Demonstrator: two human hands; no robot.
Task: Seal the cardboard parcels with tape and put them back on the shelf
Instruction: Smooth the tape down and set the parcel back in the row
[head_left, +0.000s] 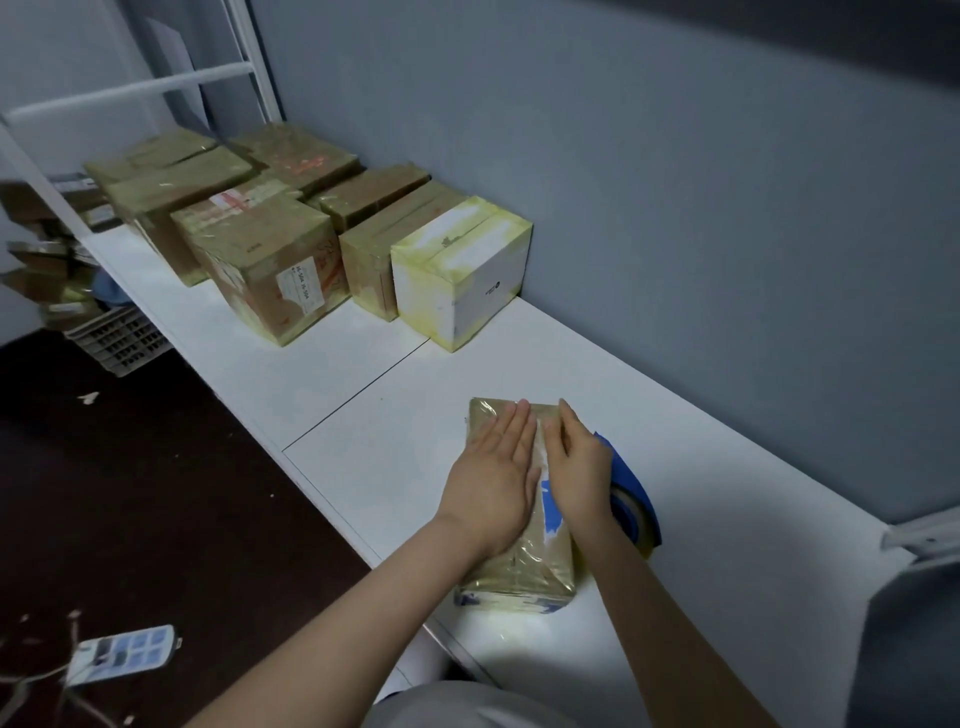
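Observation:
A small cardboard parcel (524, 566) wrapped in glossy clear tape lies on the white shelf (395, 457) in front of me. My left hand (493, 483) lies flat on its top, fingers straight, pressing the tape down. My right hand (576, 462) rests beside it on the parcel's right half, its straight fingers pressing along the tape seam. A blue tape dispenser (631, 499) with its roll stands on the shelf just right of the parcel, partly hidden by my right hand.
Several taped cardboard boxes (260, 260) and a white box with yellowed tape (462, 265) stand at the far end of the shelf against the grey wall. A white bed frame rail (130, 88) rises beyond. On the dark floor lie a power strip (124, 652) and a crate (122, 338).

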